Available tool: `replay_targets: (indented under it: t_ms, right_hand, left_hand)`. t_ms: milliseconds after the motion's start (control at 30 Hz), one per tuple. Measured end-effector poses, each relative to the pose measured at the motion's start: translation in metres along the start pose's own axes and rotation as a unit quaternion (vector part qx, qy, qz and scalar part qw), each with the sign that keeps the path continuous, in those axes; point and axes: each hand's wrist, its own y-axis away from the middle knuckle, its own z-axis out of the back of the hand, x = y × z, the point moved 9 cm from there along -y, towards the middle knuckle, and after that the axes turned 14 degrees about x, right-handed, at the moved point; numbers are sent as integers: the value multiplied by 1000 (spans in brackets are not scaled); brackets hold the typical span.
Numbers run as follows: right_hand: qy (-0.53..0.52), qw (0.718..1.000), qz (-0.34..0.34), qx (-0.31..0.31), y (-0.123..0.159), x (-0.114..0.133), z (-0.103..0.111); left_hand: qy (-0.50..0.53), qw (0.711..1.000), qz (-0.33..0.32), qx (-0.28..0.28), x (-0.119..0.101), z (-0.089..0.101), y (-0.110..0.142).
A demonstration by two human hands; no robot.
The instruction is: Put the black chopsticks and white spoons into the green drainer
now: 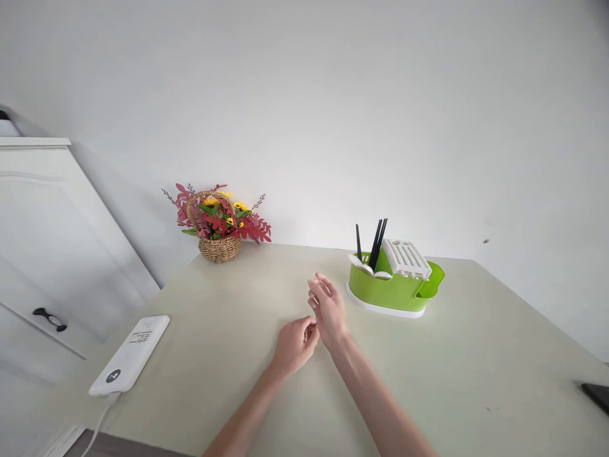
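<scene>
Both my hands hover over the middle of a pale green table (457,381). My left hand (295,344) has its fingers curled in, fingertips close to the wrist of my right hand; nothing shows inside it. My right hand (327,309) is raised a little, fingers loosely apart and bent, holding nothing. Just right of it stands a green cutlery holder (394,291) on a white base, with black chopsticks (377,244), white spoons (361,264) and a white slotted lid (406,258).
A wicker basket of red leaves and yellow flowers (219,223) stands at the back left by the wall. A white flat device (130,353) with a cable lies near the left edge. A white cabinet (42,254) is at left, and a dark object (597,395) at the right edge.
</scene>
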Motion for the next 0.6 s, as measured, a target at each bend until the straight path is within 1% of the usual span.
replay_targets:
  t_ms: [67,100,167,200,233,300,333,367,400,433,533,567,600]
  right_hand:
    - [68,997,-3,26,19,11,3]
    - [99,994,-1,37,27,21,9]
    - [178,982,17,57,40,46,24]
    - [240,968,38,67,47,61,31]
    - [364,924,78,86,54,79,34]
    - [565,806,141,104,70,104,40]
    - [636,748,160,104,77,111,46]
    - [682,704,173,92,82,117,55]
    - [713,674,183,70,85,124,67]
    - [733,652,190,35,87,131,82]
    - [764,607,199,-85,87,151,130]
    - [773,593,194,-111,85,154,144]
    - [786,578,183,-124,81,155,157]
  left_hand:
    - [9,1000,-8,0,-1,1,1]
    - [17,1000,-13,3,-2,1,2]
    - [29,999,-19,9,-3,0,2]
    - [33,999,-19,10,-3,1,2]
    - [35,999,-19,9,-3,1,3]
    - [35,999,-19,7,-3,2,3]
    - [36,999,-19,6,-3,2,3]
    - [38,999,-20,5,-3,2,3]
    - [40,999,-20,4,-3,3,3]
    - [42,999,-22,3,-3,3,3]
    - [47,998,-28,1,-4,4,4]
    - [48,998,-30,0,-4,4,4]
    - [49,998,-31,0,-4,5,4]
